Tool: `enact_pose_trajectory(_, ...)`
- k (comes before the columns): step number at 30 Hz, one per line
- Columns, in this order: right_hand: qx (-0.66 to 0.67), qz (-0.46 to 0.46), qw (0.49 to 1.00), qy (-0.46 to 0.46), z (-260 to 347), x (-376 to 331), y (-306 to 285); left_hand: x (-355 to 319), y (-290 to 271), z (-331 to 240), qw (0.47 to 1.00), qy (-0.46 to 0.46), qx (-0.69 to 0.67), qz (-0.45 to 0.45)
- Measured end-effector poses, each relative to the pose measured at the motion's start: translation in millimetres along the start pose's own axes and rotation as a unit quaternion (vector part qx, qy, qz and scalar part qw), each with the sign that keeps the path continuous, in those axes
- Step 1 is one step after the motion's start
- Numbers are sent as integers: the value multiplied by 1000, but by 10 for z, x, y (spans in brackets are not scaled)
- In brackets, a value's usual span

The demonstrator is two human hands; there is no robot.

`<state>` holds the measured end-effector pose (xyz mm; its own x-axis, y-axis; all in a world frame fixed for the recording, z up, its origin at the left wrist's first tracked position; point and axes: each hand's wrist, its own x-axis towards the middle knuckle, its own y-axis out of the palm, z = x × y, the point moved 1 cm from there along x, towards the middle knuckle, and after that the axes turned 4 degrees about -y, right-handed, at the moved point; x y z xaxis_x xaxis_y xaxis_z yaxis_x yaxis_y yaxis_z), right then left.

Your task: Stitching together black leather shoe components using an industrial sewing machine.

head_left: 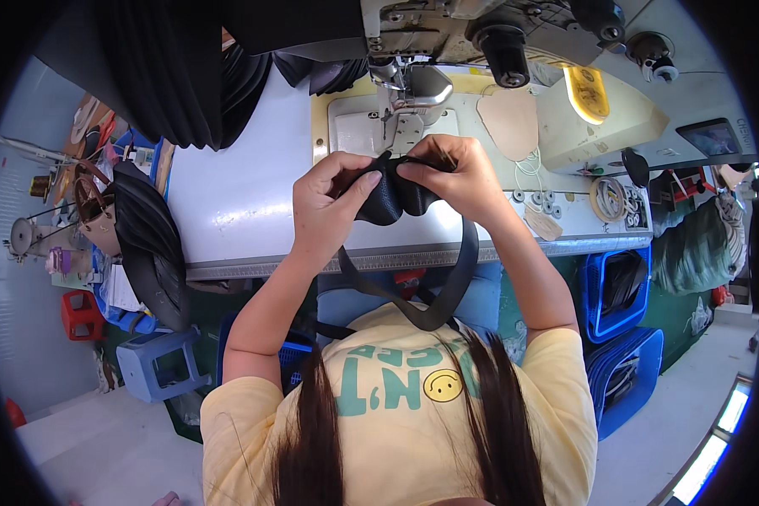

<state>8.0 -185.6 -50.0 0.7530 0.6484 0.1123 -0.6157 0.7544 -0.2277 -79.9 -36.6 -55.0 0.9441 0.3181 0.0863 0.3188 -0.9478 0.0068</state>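
Both my hands are raised over the front of the table, just before the sewing machine's needle area [396, 118]. My left hand [322, 201] pinches the left side of a black grained leather-like piece [381, 201], thumb on top. On its right side, my right hand [462, 179] grips it between thumb and bent fingers. The piece is folded, with two rounded bulges facing me. A black band [434, 315] hangs in a loop below the hands, past the table edge; where it joins the piece is hidden.
Stacked black panels [173, 76] stand at the left of the white table [236, 194]. On the right lie metal bobbins [548, 202], a tape roll [607, 199] and a beige pattern piece [510, 122]. Blue baskets [628, 384] stand at lower right, a blue stool [156, 367] at lower left.
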Motion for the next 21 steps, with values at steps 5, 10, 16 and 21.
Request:
enact_pose_trajectory(5, 49, 20, 997, 48, -21, 44, -31, 55, -71, -71, 947, 234, 197, 103)
enact_pose_trajectory(10, -34, 23, 998, -44, -67, 5, -8, 170, -47, -69, 970, 73, 192, 133)
enact_pose_trajectory(16, -19, 78, 997, -12, -89, 22, -57, 301, -63, 36, 971, -25, 182, 153)
enact_pose_trajectory(21, -10, 72, 997, 7, -128, 40, -38, 349, -68, 86, 972, -44, 160, 167)
